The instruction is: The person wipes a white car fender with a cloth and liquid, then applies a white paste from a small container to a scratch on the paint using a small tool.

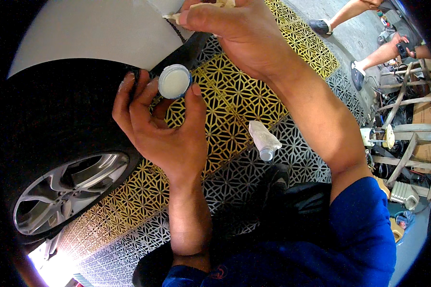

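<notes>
My left hand (165, 126) pinches a small round cap (174, 82) between thumb and fingers, its hollow side turned up toward me. The cap has a blue outer edge, and something whitish lies inside it. Higher up, my right hand (230, 28) is closed on a crumpled cream-coloured cloth (215, 4), partly cut off by the top of the view. A corner of the cloth sits against the white car panel (100, 33), at or very near a dark seam. Whether it presses on the paint I cannot tell.
Below the panel is a black tyre with a silver wheel rim (72, 191). A pale plastic bottle (263, 139) lies on the yellow and grey grid floor tiles (225, 95). At the right stands a cluttered wooden rack (407, 129); another person's legs (373, 55) show beyond it.
</notes>
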`<action>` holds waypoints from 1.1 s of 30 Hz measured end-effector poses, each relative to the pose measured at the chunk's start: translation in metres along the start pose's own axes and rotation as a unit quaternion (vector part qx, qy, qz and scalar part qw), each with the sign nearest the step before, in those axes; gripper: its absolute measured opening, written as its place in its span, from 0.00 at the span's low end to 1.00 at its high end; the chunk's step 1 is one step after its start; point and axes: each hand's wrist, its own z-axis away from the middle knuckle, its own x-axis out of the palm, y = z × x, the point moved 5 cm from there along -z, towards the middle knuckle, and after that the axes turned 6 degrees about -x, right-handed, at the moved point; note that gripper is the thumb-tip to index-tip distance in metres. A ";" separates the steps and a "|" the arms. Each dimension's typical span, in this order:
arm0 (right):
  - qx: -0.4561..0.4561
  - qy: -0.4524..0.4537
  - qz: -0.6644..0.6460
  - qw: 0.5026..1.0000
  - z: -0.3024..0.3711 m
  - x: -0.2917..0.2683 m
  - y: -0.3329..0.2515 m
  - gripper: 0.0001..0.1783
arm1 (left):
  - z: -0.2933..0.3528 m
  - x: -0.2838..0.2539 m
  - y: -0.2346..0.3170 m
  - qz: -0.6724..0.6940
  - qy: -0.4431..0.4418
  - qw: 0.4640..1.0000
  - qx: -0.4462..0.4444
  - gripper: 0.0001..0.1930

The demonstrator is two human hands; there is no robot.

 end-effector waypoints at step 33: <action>0.001 0.012 0.008 1.000 0.000 0.001 0.002 0.12 | -0.002 0.000 -0.002 0.011 0.006 1.000 0.012 0.23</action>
